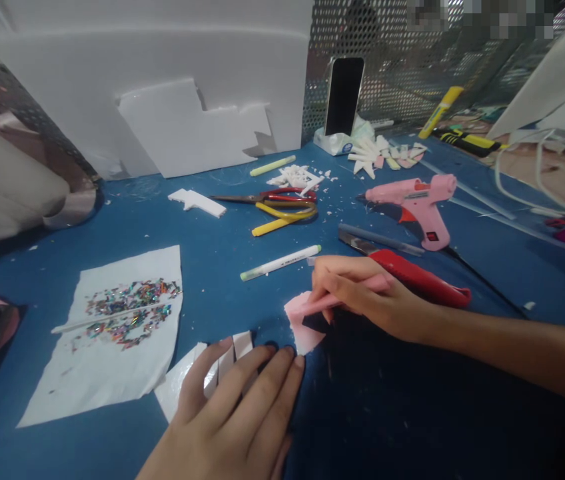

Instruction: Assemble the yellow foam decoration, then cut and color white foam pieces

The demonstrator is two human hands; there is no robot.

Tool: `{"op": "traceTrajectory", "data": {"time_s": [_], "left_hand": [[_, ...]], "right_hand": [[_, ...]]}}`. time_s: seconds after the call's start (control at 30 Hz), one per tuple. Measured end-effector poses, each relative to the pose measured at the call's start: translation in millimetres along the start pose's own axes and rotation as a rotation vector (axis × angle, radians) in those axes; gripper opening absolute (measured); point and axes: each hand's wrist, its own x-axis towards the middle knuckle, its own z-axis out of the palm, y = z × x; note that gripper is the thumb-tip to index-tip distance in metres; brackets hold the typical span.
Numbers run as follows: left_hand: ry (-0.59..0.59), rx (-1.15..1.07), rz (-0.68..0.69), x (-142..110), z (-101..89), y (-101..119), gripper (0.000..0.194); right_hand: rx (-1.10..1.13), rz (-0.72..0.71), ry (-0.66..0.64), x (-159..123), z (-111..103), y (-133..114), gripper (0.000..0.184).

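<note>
My right hand (357, 283) is closed around a pink marker (332, 297), its tip down on a small piece of white foam board (307, 337) whose upper part is coloured pink. My left hand (240, 407) lies palm down with its fingers stretched out, over several white foam strips (242, 345). Its fingertips reach the lower edge of the pink-tinted piece; whether they press on it I cannot tell. Just beyond my right hand are a white pen with green ends (281, 263) and a red-handled cutter knife (412, 277).
A paper sheet with glitter flakes (127, 373) lies left. Scissors (282, 203), a yellow marker cap or pen (267, 228), foam scraps (295, 177) and a pink glue gun (417, 200) with its cord lie farther back. A phone (344, 97) stands upright before the mesh.
</note>
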Motion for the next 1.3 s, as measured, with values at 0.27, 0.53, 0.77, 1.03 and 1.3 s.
{"op": "traceTrajectory", "data": {"time_s": [0.27, 0.53, 0.77, 1.03, 1.3], "left_hand": [[0.01, -0.005, 0.002, 2.4, 0.9, -0.4, 0.029], [-0.003, -0.015, 0.004, 0.0, -0.6, 0.0, 0.03], [-0.005, 0.01, 0.013, 0.0, -0.3, -0.4, 0.03], [-0.014, 0.004, 0.006, 2.5, 0.5, -0.8, 0.03], [-0.006, 0.017, 0.019, -0.2, 0.2, -1.5, 0.03]], "right_hand": [[0.006, -0.005, -0.004, 0.0, -1.3, 1.1, 0.041], [0.024, -0.001, -0.005, -0.7, -0.5, -0.4, 0.042], [0.032, -0.001, -0.059, 0.5, -0.3, -0.4, 0.041], [0.093, 0.035, -0.106, 0.9, -0.1, -1.1, 0.043], [0.122, 0.035, -0.134, 0.1, 0.3, 0.5, 0.042]]}}
